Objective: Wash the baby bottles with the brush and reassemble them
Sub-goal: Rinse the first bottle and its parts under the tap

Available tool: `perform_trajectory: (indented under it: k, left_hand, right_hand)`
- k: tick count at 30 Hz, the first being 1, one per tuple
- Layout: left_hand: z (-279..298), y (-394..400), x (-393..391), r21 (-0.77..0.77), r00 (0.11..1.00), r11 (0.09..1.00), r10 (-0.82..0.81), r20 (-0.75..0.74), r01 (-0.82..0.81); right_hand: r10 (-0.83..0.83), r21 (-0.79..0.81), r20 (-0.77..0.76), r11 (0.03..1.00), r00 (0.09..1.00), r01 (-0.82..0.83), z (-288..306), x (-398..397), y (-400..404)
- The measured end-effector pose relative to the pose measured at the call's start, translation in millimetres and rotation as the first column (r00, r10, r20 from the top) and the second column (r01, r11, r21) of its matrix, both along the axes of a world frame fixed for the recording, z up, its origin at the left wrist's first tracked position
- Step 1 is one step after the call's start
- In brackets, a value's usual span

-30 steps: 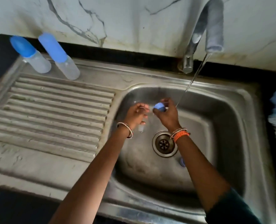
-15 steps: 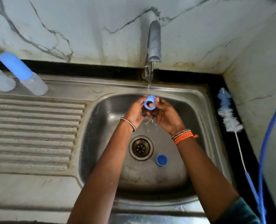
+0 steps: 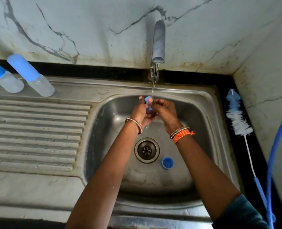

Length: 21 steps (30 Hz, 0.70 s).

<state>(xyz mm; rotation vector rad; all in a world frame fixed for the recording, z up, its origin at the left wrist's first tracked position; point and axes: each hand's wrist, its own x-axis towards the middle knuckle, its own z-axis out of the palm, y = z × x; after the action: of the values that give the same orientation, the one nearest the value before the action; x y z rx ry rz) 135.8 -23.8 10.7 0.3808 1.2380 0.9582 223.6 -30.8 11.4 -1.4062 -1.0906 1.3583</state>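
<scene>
The head view looks down on a steel sink [image 3: 208, 103] set under a marble wall. A thin stream of water [image 3: 154, 85] runs from the tap [image 3: 158, 42] onto a small blue ring [image 3: 148, 104] held over the basin, just behind the drain [image 3: 146, 150].

The left hand [image 3: 140, 111] and the right hand [image 3: 165, 111] meet under the stream. Both have their fingers curled onto the ring, pinching it between them; the ring stands on edge between the fingertips. How much of it each hand covers is hard to tell. Each wrist wears bangles, and the right one also has an orange thread band [image 3: 182, 135].

A blue cap [image 3: 167, 162] lies on the basin floor just right of the drain, open side up.

Two bottles [image 3: 37, 81] with blue caps stand on the back ledge of the ribbed drainboard [image 3: 37, 129], at the far left, close together and well apart from the hands.

The brush [image 3: 237, 116] lies on the dark counter right of the sink, bristles toward the wall, its blue handle pointing to the near edge. A blue hose [image 3: 272, 149] curves beside it.
</scene>
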Motion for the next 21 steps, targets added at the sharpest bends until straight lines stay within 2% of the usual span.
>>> perform_trajectory:
  k: [2, 4, 8, 10, 12, 15, 18, 21]
  left_hand:
    - [-1, -2, 2, 0.025, 1.000, 1.000, 0.009, -0.001, -0.009]
    - [0, -2, 3, 0.059, 0.999, 0.998, 0.038, 0.024, -0.039]
    - [5, 2, -1, 0.046, 0.995, 0.996, 0.080, 0.058, -0.083]
    - [8, 3, -6, 0.030, 0.997, 0.999, 0.029, 0.066, -0.031]
    - [12, 1, -7, 0.011, 0.997, 0.999, -0.050, 0.053, 0.049]
    - [15, -1, 2, 0.035, 0.997, 0.996, -0.077, -0.024, 0.078]
    - [20, 3, 10, 0.082, 0.992, 0.996, -0.035, -0.120, 0.045]
    - [25, 12, 2, 0.065, 0.991, 0.997, -0.042, -0.130, 0.050]
  right_hand:
    - [-0.138, -0.036, 0.044, 0.990, 0.989, 0.140, 3, -4, 6]
    - [-0.174, -0.028, 0.059, 0.984, 0.983, 0.176, 5, -6, 9]
    - [0.105, 0.008, -0.124, 0.995, 0.987, -0.104, 4, 3, 4]
    - [0.107, -0.002, -0.171, 0.994, 0.980, -0.109, 6, 7, 2]
    - [-0.030, -0.032, -0.118, 0.999, 0.993, 0.026, 8, 5, 5]
    - [-0.168, -0.040, 0.060, 0.985, 0.984, 0.170, 9, -3, 11]
    - [-0.126, -0.011, 0.069, 0.992, 0.990, 0.127, 12, -5, 12]
    - [0.031, 0.108, 0.128, 0.993, 0.991, -0.045, 14, -3, 7]
